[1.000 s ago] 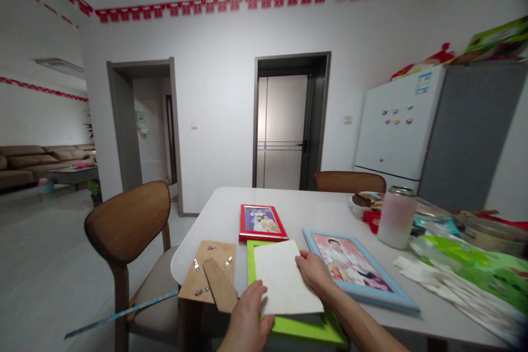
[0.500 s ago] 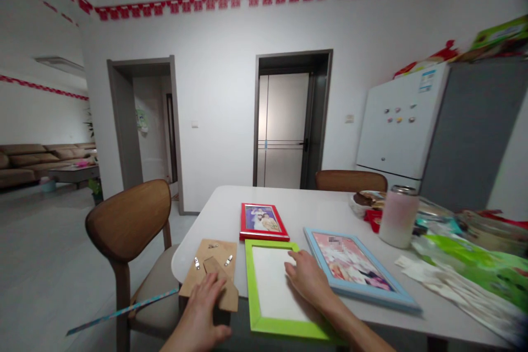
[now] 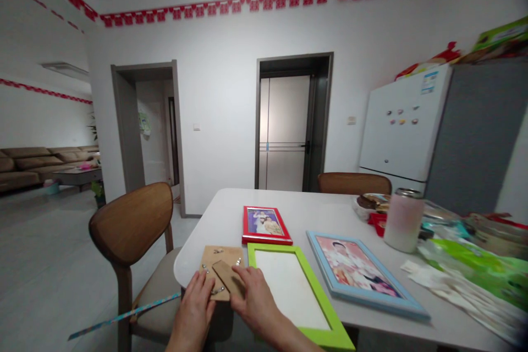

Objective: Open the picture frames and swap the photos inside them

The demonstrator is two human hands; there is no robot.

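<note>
A brown picture-frame backing board (image 3: 211, 253) lies at the table's near left edge. It has small metal clips and a hinged stand (image 3: 229, 279). My left hand (image 3: 193, 308) holds the board's near left edge, fingers close together on top. My right hand (image 3: 256, 298) grips its right side, with fingertips on the stand. Right of the board, under my right forearm, lies a green picture frame (image 3: 317, 289) with a white sheet (image 3: 284, 269) inside.
Behind the green frame lies a red framed photo (image 3: 266, 223). A light blue framed photo (image 3: 363, 272) is to the right. Farther right stand a pink-white bottle (image 3: 404, 220), white gloves (image 3: 445, 286) and a green package (image 3: 482, 267). A wooden chair (image 3: 132, 225) stands at left.
My right hand has moved left from the white sheet onto the backing board. The board has turned and shifted slightly right, and my left hand has closed on its edge.
</note>
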